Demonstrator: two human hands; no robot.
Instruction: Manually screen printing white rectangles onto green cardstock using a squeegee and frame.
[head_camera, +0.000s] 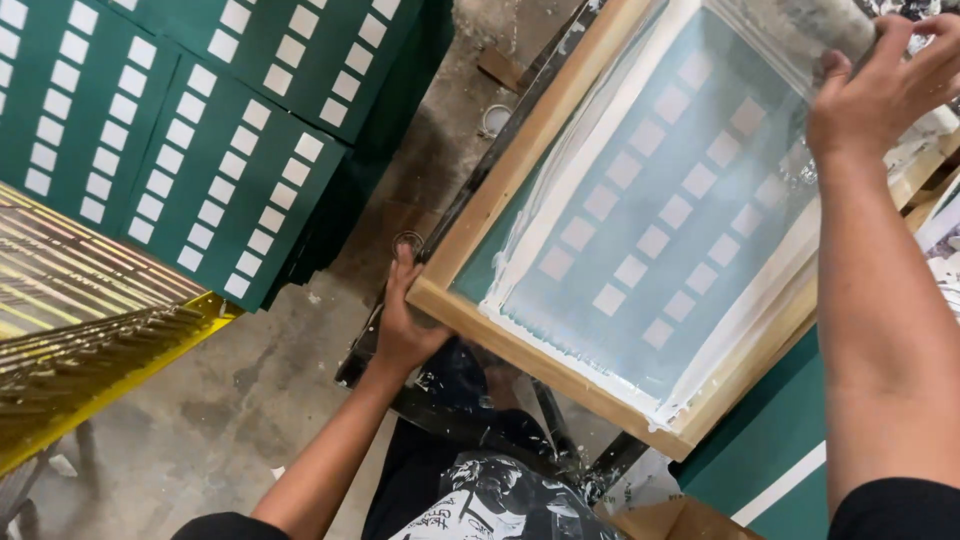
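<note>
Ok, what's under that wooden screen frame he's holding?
Under the wooden screen frame, a green sheet shows at the lower right edge. The mesh covers the rest.

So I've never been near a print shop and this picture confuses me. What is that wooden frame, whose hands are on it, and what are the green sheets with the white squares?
The picture comes from a camera worn on the person's head, looking down at their own two bare hands. They hold a wooden-framed printing screen, a fine mesh stretched in a frame, tilted up at an angle. Its mesh shows rows of pale squares with white ink smeared along the edges. The left hand grips the frame's near corner; the right hand holds the far edge. At upper left lie green printed sheets, overlapping, each with rows of white squares matching the screen's pattern. Below them stands a yellow wire rack. A green sheet lies under the frame at lower right. The floor is bare concrete.
</note>
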